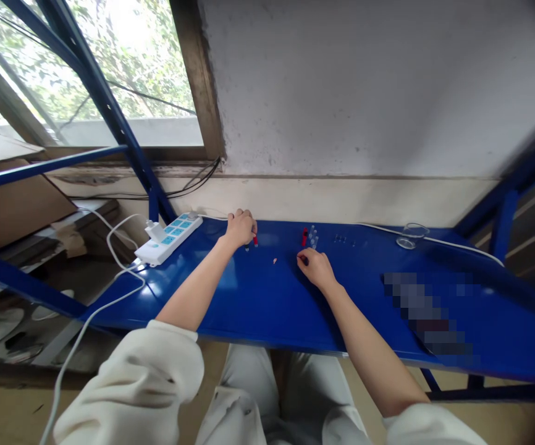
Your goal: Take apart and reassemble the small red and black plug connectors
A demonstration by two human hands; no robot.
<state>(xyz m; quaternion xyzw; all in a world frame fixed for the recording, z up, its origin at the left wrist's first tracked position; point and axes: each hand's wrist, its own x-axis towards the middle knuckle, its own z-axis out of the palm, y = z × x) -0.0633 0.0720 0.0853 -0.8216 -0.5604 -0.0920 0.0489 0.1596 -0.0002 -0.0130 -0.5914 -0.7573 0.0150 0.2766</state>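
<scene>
My left hand (242,227) is at the back of the blue tabletop (258,296), its fingers curled down and closed. A small red piece (255,241) and a small dark piece (248,248) show just below the fingertips; what the fingers hold is hidden. Thumb and fingers of my right hand (316,267) are pinched together low over the table, on something too small to make out. Just beyond it are a red piece (304,235) and several small clear cylinders (313,237). Between my hands lies a tiny pinkish bit (275,261).
A white power strip (169,240) with a plug and cable sits at the left. Several tiny clear pieces (343,240) and a clear round item (406,242) lie toward the right, near a white cable (462,248). A blurred-out dark object (427,318) lies front right.
</scene>
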